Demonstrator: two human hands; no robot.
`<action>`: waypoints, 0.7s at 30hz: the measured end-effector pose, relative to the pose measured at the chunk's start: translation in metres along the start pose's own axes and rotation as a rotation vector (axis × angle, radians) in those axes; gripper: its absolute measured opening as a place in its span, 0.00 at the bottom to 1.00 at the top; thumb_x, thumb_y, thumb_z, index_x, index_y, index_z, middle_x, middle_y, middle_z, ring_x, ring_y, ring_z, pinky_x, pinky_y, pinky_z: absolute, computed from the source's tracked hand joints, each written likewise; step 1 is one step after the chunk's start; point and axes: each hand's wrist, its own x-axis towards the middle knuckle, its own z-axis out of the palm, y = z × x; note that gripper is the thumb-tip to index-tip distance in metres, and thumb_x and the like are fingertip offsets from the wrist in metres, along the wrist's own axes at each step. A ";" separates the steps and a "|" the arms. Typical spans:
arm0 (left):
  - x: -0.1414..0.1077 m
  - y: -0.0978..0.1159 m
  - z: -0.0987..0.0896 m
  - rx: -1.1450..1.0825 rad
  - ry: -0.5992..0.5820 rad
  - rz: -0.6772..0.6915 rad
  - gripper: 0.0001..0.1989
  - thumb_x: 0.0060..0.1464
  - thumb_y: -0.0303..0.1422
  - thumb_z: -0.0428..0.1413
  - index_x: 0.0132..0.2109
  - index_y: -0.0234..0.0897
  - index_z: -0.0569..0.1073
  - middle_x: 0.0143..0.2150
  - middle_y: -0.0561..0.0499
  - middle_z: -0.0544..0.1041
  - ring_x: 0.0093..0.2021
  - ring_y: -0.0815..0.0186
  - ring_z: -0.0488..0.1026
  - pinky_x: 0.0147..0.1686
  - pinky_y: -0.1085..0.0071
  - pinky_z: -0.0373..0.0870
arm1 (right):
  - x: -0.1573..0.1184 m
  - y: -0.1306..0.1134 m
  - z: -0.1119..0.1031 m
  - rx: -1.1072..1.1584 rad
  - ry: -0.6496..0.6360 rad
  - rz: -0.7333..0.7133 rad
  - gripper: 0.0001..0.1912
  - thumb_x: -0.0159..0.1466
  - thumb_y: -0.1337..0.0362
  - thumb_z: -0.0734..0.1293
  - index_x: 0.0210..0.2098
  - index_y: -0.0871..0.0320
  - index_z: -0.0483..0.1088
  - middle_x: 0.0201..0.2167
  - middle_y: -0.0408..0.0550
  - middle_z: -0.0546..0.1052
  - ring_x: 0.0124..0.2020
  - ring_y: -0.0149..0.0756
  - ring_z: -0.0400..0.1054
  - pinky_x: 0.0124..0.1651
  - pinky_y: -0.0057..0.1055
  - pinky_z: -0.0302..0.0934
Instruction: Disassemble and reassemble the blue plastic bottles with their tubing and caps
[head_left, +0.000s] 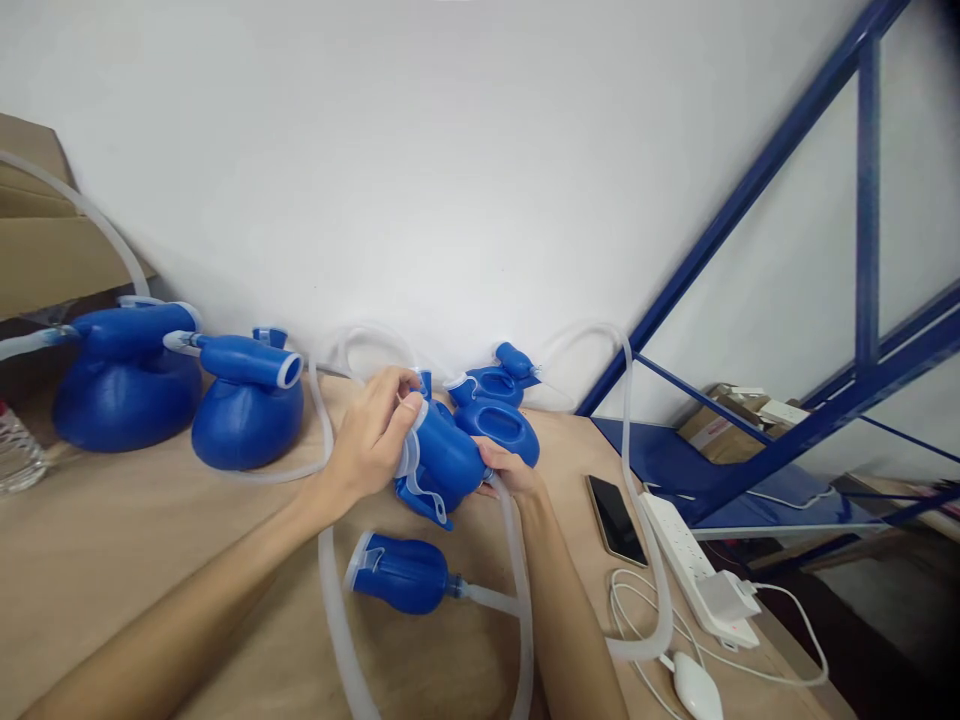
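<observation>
Table (pixel 112 560): blue cup (pixel 450 445) held toward back edge, long axis sloping down L to R. L hand (pixel 373 430) at upper end, thumb & fingers pinching nr rim (pixel 410 452); R hand (pixel 517 473) curled round lower end, fingers partly hidden. Strap (pixel 439 508) dangles below rim.

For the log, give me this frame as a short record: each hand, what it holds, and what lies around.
Left hand: at the white-rimmed end of the held blue cup
Right hand: at that cup's other end, beside the clear tube
In front of the hands: second blue cup, on its side
At left: two blue jugs, each with a blue cup lying on top
At right: smartphone, white power strip
Surface: brown tabletop
Far right: blue metal rack
</observation>
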 end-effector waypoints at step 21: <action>0.010 -0.016 -0.020 -0.609 -0.188 -0.377 0.22 0.65 0.45 0.49 0.34 0.36 0.78 0.35 0.48 0.81 0.40 0.58 0.75 0.47 0.64 0.73 | 0.001 -0.052 0.078 -1.032 0.496 -0.265 0.42 0.59 0.37 0.74 0.67 0.48 0.68 0.62 0.52 0.77 0.59 0.59 0.74 0.60 0.50 0.66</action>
